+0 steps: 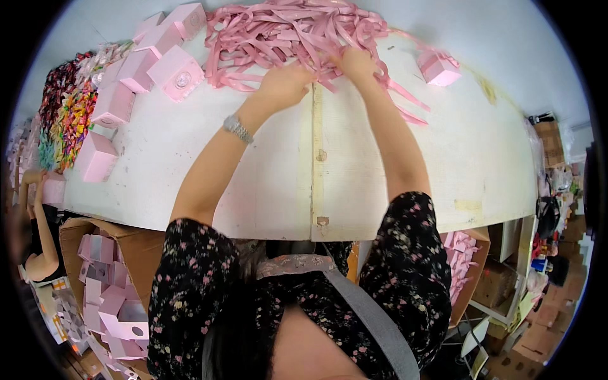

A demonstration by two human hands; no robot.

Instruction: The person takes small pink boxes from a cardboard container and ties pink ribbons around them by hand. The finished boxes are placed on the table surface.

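Both arms reach across a white table to a heap of pink ribbons (280, 33). My left hand (287, 85), with a metal watch on its wrist, is at the front edge of the heap, its fingers curled by the ribbons; what it grips is unclear. To its right, my right hand (357, 66) reaches in among the strands, its fingertips partly hidden. Ribbon ends (408, 102) trail onto the table right of it. A pink box (178, 73) with a round emblem lies left of the heap, and another pink box (439, 68) with ribbon on it stands at the right.
More pink boxes (114, 104) line the left side beside piles of colourful wrapped packets (73, 114). Below the table edge stand a carton of pink boxes (135, 242) at left and a carton of ribboned pink items (479, 242) at right. A co-worker's arm (45, 232) is at far left.
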